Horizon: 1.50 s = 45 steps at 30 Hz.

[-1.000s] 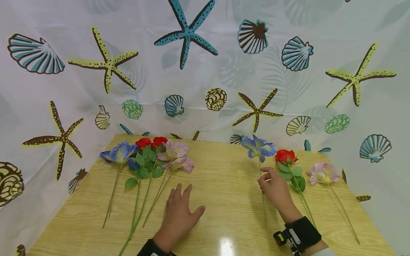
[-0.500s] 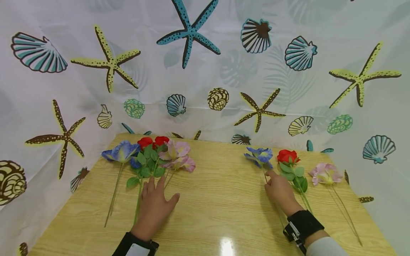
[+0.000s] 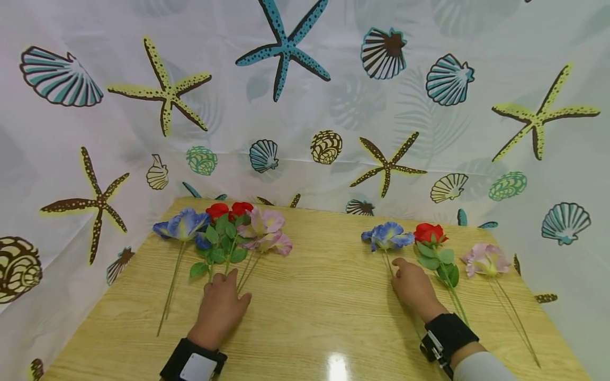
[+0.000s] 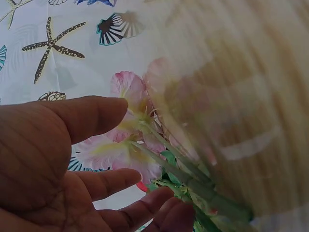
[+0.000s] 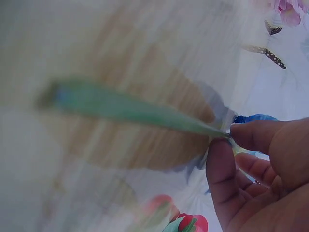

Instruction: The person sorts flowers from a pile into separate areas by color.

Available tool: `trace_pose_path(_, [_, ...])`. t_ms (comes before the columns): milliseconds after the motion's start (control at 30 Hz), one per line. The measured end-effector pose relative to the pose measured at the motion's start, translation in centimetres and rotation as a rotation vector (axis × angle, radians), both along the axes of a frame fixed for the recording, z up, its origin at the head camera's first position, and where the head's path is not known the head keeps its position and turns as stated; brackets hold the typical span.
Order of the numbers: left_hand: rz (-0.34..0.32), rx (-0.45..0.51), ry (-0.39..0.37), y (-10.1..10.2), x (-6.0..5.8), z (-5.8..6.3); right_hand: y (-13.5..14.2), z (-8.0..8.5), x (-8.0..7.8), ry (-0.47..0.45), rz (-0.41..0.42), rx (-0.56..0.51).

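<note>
My right hand pinches the thin stem of a blue artificial flower between thumb and index finger. In the right wrist view the green stem runs from those fingertips towards the camera. My left hand is over the stems of two red artificial roses, below their leaves. Its fingers are slightly bent and the thumb stands apart, as the left wrist view shows. Just past these fingers lie pink artificial flowers and their green stems.
On the wooden table, another blue flower lies at the left. Right of my right hand are a single red rose and a pink flower. A curtain printed with shells and starfish hangs behind.
My left hand has moved left and forward onto the rose stems. The blue flower in my right hand has tipped and come lower, and that hand has shifted slightly right.
</note>
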<state>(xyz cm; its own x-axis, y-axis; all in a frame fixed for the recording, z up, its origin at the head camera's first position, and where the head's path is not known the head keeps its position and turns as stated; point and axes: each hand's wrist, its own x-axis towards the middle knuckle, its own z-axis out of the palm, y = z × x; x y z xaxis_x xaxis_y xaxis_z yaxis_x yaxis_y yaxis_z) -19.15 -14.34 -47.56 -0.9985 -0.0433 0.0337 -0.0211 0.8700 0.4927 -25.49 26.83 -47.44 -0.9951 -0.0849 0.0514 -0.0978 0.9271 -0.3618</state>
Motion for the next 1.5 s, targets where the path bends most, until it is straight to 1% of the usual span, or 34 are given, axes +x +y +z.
trace_pose_path(133, [-0.010, -0.011, -0.009, 0.0, -0.1, 0.0, 0.1, 0.4, 0.3, -0.013, -0.005, -0.016])
trace_pose_path(233, [-0.020, -0.041, 0.006, -0.1, 0.1, 0.1, 0.3, 1.1, 0.5, -0.033, -0.006, -0.035])
trace_pose_path(300, [-0.031, -0.056, 0.030, -0.2, 0.3, 0.2, 0.5, 1.6, 0.6, -0.041, -0.007, -0.031])
trace_pose_path(367, [-0.047, -0.071, 0.064, -0.3, 0.5, 0.3, 0.9, 1.9, 0.7, -0.027, -0.003, -0.010])
trace_pose_path(467, [-0.063, -0.080, 0.102, -0.4, 0.8, 0.4, 1.8, 2.2, 0.9, 0.035, 0.017, 0.036])
trace_pose_path(600, [-0.068, -0.078, 0.112, -0.5, 0.8, 0.4, 3.6, 2.0, 1.3, 0.125, 0.037, 0.091])
trace_pose_path(700, [-0.073, -0.074, 0.117, -0.6, 0.7, 0.2, 5.1, 1.7, 1.7, 0.139, 0.025, 0.130])
trace_pose_path(833, [-0.069, -0.063, 0.130, -0.6, 0.6, 0.1, 7.0, 1.5, 2.3, 0.110, -0.007, 0.172])
trace_pose_path(900, [-0.065, -0.044, 0.125, -0.7, 0.5, 0.0, 7.7, 1.5, 2.7, 0.102, -0.022, 0.190])
trace_pose_path(967, [-0.058, -0.006, 0.102, -0.7, 0.5, 0.1, 8.3, 1.6, 3.0, 0.109, -0.038, 0.206])
trace_pose_path(1067, [-0.056, 0.080, 0.050, -0.6, 0.4, 0.5, 9.0, 1.6, 3.2, 0.162, -0.057, 0.225])
trace_pose_path(1167, [-0.050, 0.188, -0.010, -0.3, 0.2, 1.3, 9.8, 1.5, 3.1, 0.236, -0.076, 0.232])
trace_pose_path(1267, [-0.042, 0.257, -0.042, 0.0, 0.3, 2.0, 10.4, 1.4, 3.1, 0.273, -0.099, 0.231])
trace_pose_path(1367, [-0.032, 0.287, -0.045, 0.3, 0.4, 2.5, 10.8, 1.6, 3.2, 0.254, -0.127, 0.210])
trace_pose_path(1500, [-0.033, 0.309, -0.035, 0.8, 0.8, 2.6, 11.4, 1.8, 3.5, 0.225, -0.159, 0.205])
